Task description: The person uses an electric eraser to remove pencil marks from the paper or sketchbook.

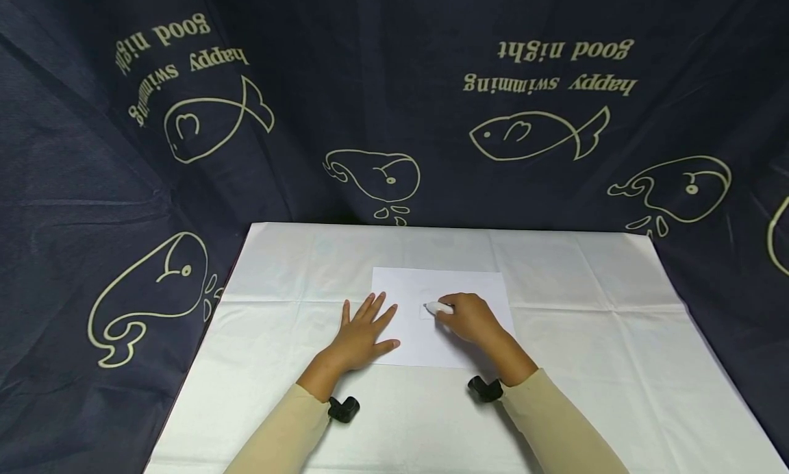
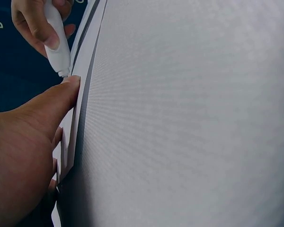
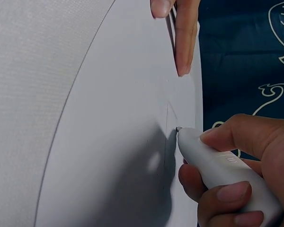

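Evidently, the step in hand is fine tip work on a white sheet of paper [image 1: 419, 351], which lies on the table [image 1: 585, 364], in the lower middle of the head view, slightly right of centre. Brace the sheet with the left hand [image 1: 359, 340]; its fingers are spread, several reaching over the left edge. Fingertips should stay clear of the tip's path. Guide the white pen-shaped tool [image 3: 220, 168] with the right hand [image 1: 471, 318], which pinches it between thumb and fingers. Apply light, even pressure and follow the faint line [image 3: 166, 124] slowly; excess force could drag or crease the sheet.

The tool is thick and smooth, tapering to a small dark tip near the middle of the right wrist view. Firm contact with the paper cannot be confirmed. The sheet is rectangular, with a small, faint outline near its middle.
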The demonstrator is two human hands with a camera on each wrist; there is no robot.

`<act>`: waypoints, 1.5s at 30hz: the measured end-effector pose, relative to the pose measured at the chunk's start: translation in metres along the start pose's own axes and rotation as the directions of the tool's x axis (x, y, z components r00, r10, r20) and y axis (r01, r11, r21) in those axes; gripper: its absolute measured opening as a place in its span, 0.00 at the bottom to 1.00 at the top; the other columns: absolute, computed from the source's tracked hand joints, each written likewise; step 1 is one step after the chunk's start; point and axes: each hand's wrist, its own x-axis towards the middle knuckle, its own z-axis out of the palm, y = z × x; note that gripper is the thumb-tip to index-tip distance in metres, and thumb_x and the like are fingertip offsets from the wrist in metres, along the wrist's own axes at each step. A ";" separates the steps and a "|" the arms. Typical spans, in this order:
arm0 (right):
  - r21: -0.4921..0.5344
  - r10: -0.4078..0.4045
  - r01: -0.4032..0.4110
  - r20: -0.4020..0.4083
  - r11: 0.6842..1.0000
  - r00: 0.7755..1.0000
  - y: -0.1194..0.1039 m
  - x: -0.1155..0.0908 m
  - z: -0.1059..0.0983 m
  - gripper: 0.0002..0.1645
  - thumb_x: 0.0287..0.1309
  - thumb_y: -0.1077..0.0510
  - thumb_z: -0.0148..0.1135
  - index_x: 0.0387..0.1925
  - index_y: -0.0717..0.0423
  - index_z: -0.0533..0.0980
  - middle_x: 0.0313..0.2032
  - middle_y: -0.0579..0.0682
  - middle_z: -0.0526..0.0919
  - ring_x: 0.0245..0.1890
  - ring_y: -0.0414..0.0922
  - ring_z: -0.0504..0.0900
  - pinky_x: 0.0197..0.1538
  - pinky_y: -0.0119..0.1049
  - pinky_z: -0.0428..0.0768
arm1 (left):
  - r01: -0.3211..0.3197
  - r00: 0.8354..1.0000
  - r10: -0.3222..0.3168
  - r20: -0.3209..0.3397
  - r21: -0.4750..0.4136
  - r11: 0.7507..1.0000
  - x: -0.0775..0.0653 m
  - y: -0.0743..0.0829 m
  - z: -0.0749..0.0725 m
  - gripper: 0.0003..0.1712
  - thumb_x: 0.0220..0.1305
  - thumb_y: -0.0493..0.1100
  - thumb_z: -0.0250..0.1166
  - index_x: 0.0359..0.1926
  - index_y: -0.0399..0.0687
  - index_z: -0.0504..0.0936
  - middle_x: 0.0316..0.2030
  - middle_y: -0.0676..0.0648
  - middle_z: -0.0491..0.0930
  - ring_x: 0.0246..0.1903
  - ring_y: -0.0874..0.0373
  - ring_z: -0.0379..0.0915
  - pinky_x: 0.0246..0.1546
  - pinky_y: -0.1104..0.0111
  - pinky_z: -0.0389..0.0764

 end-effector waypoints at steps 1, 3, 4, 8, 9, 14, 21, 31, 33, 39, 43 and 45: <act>0.000 0.002 -0.002 0.003 1.000 1.000 0.000 0.000 0.000 0.20 0.63 0.51 0.67 0.52 0.58 0.85 0.52 0.58 0.88 0.57 0.59 0.83 0.60 0.55 0.79 | 0.000 1.000 0.000 0.000 0.002 1.000 0.000 0.000 0.000 0.42 0.72 0.65 0.56 0.80 0.56 0.56 0.82 0.45 0.43 0.82 0.45 0.35 0.73 0.30 0.32; 0.004 0.001 -0.001 0.009 1.000 1.000 0.000 -0.001 0.000 0.21 0.63 0.51 0.67 0.52 0.58 0.84 0.52 0.58 0.88 0.57 0.60 0.83 0.60 0.56 0.79 | 0.000 1.000 0.000 -0.002 0.002 1.000 0.000 0.000 0.000 0.42 0.72 0.65 0.56 0.79 0.56 0.56 0.82 0.45 0.44 0.82 0.45 0.35 0.73 0.30 0.32; 0.005 0.000 0.000 0.010 1.000 1.000 0.000 -0.001 0.001 0.21 0.63 0.51 0.67 0.53 0.58 0.84 0.52 0.59 0.88 0.57 0.60 0.83 0.60 0.56 0.79 | 0.001 1.000 -0.001 -0.002 0.002 1.000 0.000 0.000 0.000 0.42 0.72 0.65 0.56 0.79 0.56 0.56 0.82 0.45 0.44 0.82 0.45 0.35 0.73 0.30 0.32; -0.004 0.008 -0.008 0.000 1.000 1.000 0.000 -0.001 -0.001 0.21 0.63 0.51 0.66 0.53 0.59 0.84 0.52 0.59 0.88 0.58 0.61 0.83 0.61 0.56 0.78 | -0.004 1.000 0.004 -0.006 -0.007 1.000 0.000 0.000 0.000 0.42 0.72 0.65 0.56 0.79 0.55 0.57 0.82 0.44 0.44 0.82 0.45 0.36 0.73 0.30 0.32; -0.002 0.009 -0.009 -0.003 1.000 1.000 0.001 -0.001 -0.001 0.21 0.63 0.51 0.66 0.53 0.59 0.84 0.51 0.59 0.88 0.58 0.61 0.83 0.61 0.56 0.78 | -0.005 1.000 0.005 -0.005 -0.007 1.000 0.000 0.000 0.000 0.42 0.72 0.65 0.56 0.79 0.55 0.57 0.82 0.44 0.44 0.82 0.45 0.36 0.73 0.30 0.32; 0.010 0.007 -0.007 0.001 1.000 1.000 0.002 -0.001 -0.001 0.21 0.63 0.51 0.67 0.52 0.58 0.85 0.51 0.58 0.88 0.57 0.60 0.83 0.61 0.56 0.78 | -0.008 1.000 0.008 -0.004 -0.003 1.000 0.000 0.000 -0.001 0.42 0.72 0.65 0.55 0.79 0.55 0.57 0.82 0.44 0.44 0.82 0.45 0.36 0.72 0.30 0.33; -0.004 0.019 -0.019 -0.007 1.000 1.000 0.001 -0.001 -0.002 0.21 0.63 0.51 0.66 0.52 0.58 0.85 0.51 0.59 0.88 0.57 0.61 0.82 0.61 0.56 0.78 | -0.004 1.000 0.005 0.004 -0.005 1.000 0.000 0.001 -0.001 0.42 0.72 0.65 0.55 0.80 0.56 0.56 0.82 0.44 0.43 0.82 0.45 0.35 0.73 0.30 0.32; 0.001 0.038 -0.038 -0.003 0.999 0.999 0.003 -0.001 -0.001 0.22 0.63 0.50 0.66 0.54 0.58 0.84 0.53 0.59 0.87 0.59 0.61 0.82 0.62 0.56 0.78 | -0.004 1.000 0.004 0.004 -0.011 1.000 -0.001 0.001 -0.002 0.43 0.72 0.65 0.56 0.80 0.55 0.56 0.82 0.44 0.43 0.82 0.45 0.35 0.73 0.31 0.32; 0.001 0.042 -0.042 -0.005 0.999 0.999 0.004 -0.001 -0.002 0.22 0.63 0.50 0.65 0.54 0.58 0.84 0.53 0.59 0.87 0.59 0.60 0.82 0.62 0.56 0.78 | -0.003 1.000 0.003 0.006 -0.010 1.000 -0.001 0.001 -0.003 0.43 0.72 0.65 0.56 0.80 0.55 0.56 0.82 0.44 0.43 0.82 0.45 0.35 0.73 0.31 0.31; 0.002 0.030 -0.030 0.009 1.000 1.000 0.005 -0.001 -0.002 0.23 0.63 0.50 0.65 0.54 0.58 0.84 0.54 0.60 0.86 0.60 0.61 0.81 0.62 0.56 0.77 | -0.002 1.000 0.002 0.000 -0.013 1.000 0.000 0.001 -0.002 0.42 0.72 0.64 0.56 0.79 0.55 0.57 0.82 0.44 0.44 0.82 0.45 0.35 0.73 0.30 0.32; 0.003 0.040 -0.040 0.016 0.999 0.999 0.006 -0.002 -0.003 0.23 0.63 0.50 0.65 0.55 0.58 0.83 0.55 0.60 0.86 0.60 0.61 0.81 0.62 0.56 0.77 | 0.000 1.000 0.000 0.009 -0.015 1.000 0.000 0.001 -0.002 0.42 0.72 0.64 0.56 0.80 0.55 0.56 0.82 0.44 0.43 0.82 0.45 0.34 0.73 0.31 0.31; 0.002 0.042 -0.042 0.017 0.999 0.999 0.006 -0.003 -0.003 0.23 0.62 0.50 0.65 0.55 0.58 0.83 0.55 0.61 0.86 0.60 0.62 0.81 0.62 0.56 0.77 | -0.001 1.000 0.001 0.011 -0.015 1.000 0.000 0.001 -0.002 0.42 0.72 0.64 0.56 0.79 0.55 0.56 0.82 0.44 0.43 0.82 0.45 0.34 0.73 0.30 0.31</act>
